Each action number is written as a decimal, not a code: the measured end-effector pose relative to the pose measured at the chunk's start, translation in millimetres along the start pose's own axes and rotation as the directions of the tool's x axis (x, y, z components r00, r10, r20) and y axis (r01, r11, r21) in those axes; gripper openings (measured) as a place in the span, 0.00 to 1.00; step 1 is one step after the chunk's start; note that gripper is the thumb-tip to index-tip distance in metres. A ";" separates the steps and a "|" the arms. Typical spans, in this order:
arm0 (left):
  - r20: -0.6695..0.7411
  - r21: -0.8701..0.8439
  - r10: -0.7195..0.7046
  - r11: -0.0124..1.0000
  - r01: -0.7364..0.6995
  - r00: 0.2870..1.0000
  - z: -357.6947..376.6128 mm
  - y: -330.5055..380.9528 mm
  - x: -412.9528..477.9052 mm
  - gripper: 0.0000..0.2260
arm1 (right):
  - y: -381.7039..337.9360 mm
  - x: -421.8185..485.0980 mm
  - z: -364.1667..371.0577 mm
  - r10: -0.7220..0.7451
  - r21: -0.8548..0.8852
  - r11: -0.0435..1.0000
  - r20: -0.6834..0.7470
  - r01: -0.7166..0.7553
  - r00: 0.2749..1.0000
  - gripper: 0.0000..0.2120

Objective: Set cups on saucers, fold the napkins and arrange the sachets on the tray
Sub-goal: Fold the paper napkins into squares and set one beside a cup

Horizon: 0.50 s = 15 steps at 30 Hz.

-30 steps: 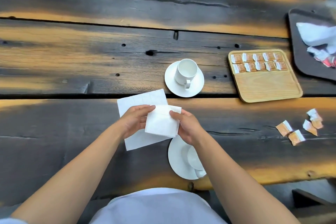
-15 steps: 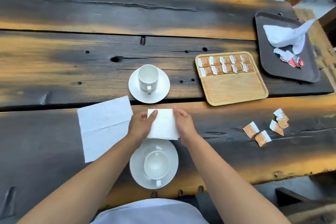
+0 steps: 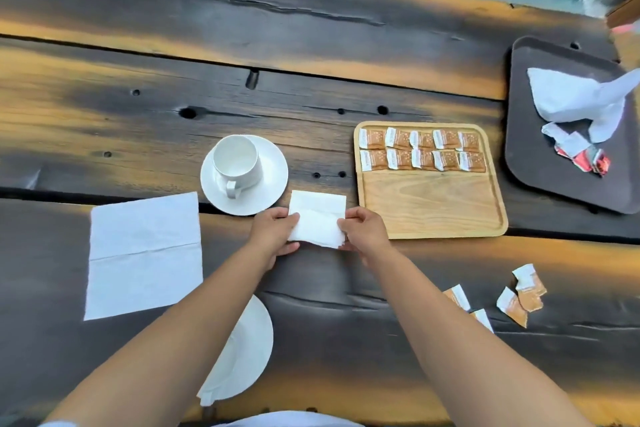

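My left hand [image 3: 274, 234] and my right hand [image 3: 362, 230] pinch the two sides of a small folded white napkin [image 3: 317, 217] lying between a saucer and the wooden tray [image 3: 433, 208]. A white cup [image 3: 237, 163] stands on that far saucer [image 3: 270, 180]. Two rows of orange sachets [image 3: 420, 151] fill the tray's far end. A larger half-open napkin [image 3: 143, 253] lies flat at the left. Several loose orange sachets [image 3: 512, 298] lie at the right. My left forearm hides most of the near saucer [image 3: 247, 354]; its cup is not visible.
A dark tray [image 3: 540, 156] at the far right holds a crumpled white napkin [image 3: 581, 97] and some red and white wrappers [image 3: 585, 158]. The table is dark, uneven wood with gaps between planks. Its near edge runs just below my arms.
Both hands have carried the folded napkin away from me, from above the near cup and saucer to the spot between the far saucer and the wooden tray. The view has shifted too.
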<state>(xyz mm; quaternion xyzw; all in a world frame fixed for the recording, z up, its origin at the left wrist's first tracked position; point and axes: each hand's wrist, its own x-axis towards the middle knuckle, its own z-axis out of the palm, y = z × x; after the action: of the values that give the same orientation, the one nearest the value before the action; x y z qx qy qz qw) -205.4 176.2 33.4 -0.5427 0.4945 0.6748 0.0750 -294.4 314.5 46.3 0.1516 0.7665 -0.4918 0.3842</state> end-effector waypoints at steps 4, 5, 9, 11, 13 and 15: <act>-0.175 -0.064 0.015 0.998 -0.026 0.985 23.0 20.4 18.6 0.05 | -20.8 33.8 -1.9 0.011 -0.041 0.999 -0.043 -0.013 0.999 0.11; -0.203 -0.087 0.003 0.996 -0.021 0.979 26.8 24.0 23.6 0.06 | -24.4 41.3 -0.7 0.019 -0.053 0.998 -0.061 -0.022 0.998 0.11; -0.281 -0.193 -0.066 0.981 0.011 0.957 39.9 31.4 39.7 0.07 | -34.7 65.9 5.4 0.013 -0.087 0.996 -0.117 -0.024 0.993 0.10; -0.326 -0.236 -0.091 0.972 0.012 0.941 45.8 31.8 45.2 0.07 | -36.8 75.6 6.7 0.004 -0.117 0.993 -0.151 -0.022 0.988 0.09; -0.352 -0.289 -0.115 0.957 0.008 0.929 50.7 31.2 49.5 0.08 | -37.1 81.5 8.9 -0.022 -0.149 0.989 -0.176 -0.005 0.984 0.09; -0.359 -0.332 -0.131 0.943 0.004 0.924 54.9 29.4 52.5 0.09 | -36.5 84.6 11.7 -0.061 -0.190 0.982 -0.179 0.026 0.982 0.09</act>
<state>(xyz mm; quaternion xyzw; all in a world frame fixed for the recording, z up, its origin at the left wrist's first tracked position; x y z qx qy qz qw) -281.3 179.7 4.0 -0.6838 0.3623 0.6272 -0.0882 -367.2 274.8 4.5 0.1429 0.8445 -0.4101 0.3133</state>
